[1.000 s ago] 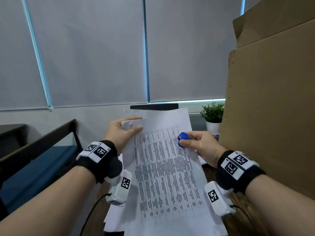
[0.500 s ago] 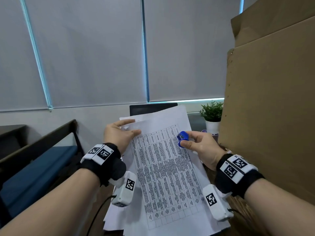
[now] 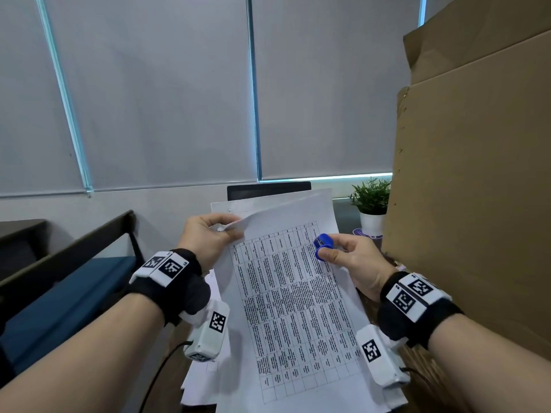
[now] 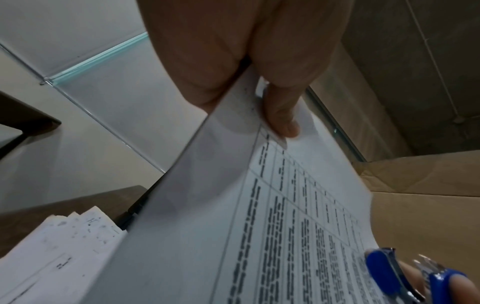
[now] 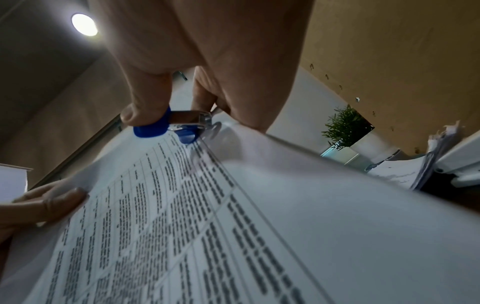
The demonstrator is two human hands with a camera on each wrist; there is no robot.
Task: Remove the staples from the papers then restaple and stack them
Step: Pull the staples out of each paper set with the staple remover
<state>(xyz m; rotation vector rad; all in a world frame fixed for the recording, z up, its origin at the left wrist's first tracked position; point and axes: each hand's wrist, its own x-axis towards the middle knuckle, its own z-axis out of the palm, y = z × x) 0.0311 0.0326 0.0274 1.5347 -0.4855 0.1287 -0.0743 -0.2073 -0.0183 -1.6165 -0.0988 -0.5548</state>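
We see both forearms reaching forward from the lower corners, each wrist wrapped in a black band with a white marker block. Our left hand (image 3: 208, 236) is raised, its thumb and fingers curled and pinching the upper left corner of the papers (image 3: 298, 308). Our right hand (image 3: 354, 260) sits level with it, thumb and forefinger pinching a small blue staple remover (image 3: 322, 247) over the printed sheet.

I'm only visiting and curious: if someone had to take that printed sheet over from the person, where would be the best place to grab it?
Probably the bare lower margin of the printed sheet, coming from the near edge. The left hand already pinches its curled top left corner, and the right hand holds the blue staple remover over its right side, so the bottom is the free, flat part.
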